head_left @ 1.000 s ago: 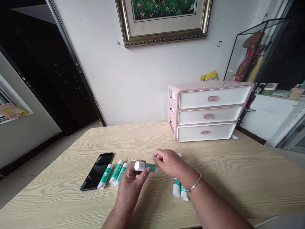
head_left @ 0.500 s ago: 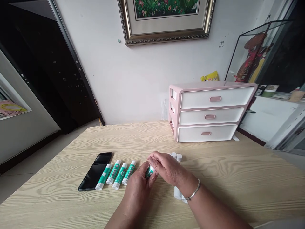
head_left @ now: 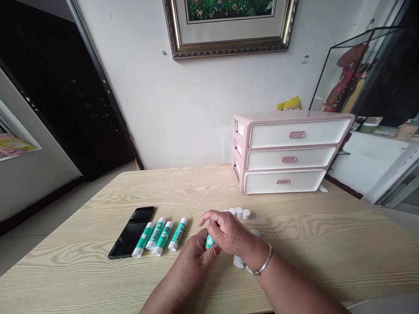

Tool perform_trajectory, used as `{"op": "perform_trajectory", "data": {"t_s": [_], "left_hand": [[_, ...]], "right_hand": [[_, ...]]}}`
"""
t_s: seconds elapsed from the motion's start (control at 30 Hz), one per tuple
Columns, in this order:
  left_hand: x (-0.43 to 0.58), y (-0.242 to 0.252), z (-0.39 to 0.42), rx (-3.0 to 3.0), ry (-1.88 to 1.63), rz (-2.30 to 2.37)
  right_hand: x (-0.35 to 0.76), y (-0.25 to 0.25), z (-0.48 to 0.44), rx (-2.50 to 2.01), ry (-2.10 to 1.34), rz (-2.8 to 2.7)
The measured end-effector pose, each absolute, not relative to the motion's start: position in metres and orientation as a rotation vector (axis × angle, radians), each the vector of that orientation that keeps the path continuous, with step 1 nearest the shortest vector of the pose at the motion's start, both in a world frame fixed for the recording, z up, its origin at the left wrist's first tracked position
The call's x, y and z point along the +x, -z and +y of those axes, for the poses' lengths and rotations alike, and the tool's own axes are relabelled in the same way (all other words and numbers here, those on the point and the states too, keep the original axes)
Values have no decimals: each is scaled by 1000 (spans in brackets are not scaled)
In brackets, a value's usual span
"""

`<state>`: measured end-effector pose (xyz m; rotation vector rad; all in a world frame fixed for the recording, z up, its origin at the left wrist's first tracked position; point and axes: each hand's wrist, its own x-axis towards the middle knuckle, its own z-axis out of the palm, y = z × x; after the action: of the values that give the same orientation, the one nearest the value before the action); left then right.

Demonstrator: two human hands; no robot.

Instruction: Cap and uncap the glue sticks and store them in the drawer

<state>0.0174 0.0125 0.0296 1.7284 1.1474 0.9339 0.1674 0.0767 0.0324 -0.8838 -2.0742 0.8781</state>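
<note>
My left hand (head_left: 195, 258) is wrapped around a green-and-white glue stick (head_left: 210, 241). My right hand (head_left: 227, 231) is closed over the upper end of that stick, hiding its tip. Left of my hands, several similar glue sticks (head_left: 177, 234) lie side by side on the table. Beyond my right hand stands a row of short white caps (head_left: 239, 212). White cylindrical pieces (head_left: 238, 261) lie partly covered by my right hand and wrist.
A black phone (head_left: 132, 233) lies at the left, beside the glue sticks. A pink-and-white drawer unit (head_left: 288, 159) stands at the back right of the wooden table (head_left: 81, 248), against the wall. A yellow packet (head_left: 290, 104) shows behind its top.
Both hands have shifted slightly right with the glue stick, and my right fingers have curled further over its top. One lying stick has moved a little left, widening a gap in the row.
</note>
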Motion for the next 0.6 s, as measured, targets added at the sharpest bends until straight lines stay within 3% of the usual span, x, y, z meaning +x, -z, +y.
{"op": "perform_trajectory", "data": {"t_s": [0.33, 0.6], "left_hand": [[21, -8, -3, 972, -906, 853], [20, 0, -9, 749, -850, 621]], "right_hand": [[165, -40, 67, -795, -1014, -2129], [166, -44, 60, -684, -1045, -2159]]}}
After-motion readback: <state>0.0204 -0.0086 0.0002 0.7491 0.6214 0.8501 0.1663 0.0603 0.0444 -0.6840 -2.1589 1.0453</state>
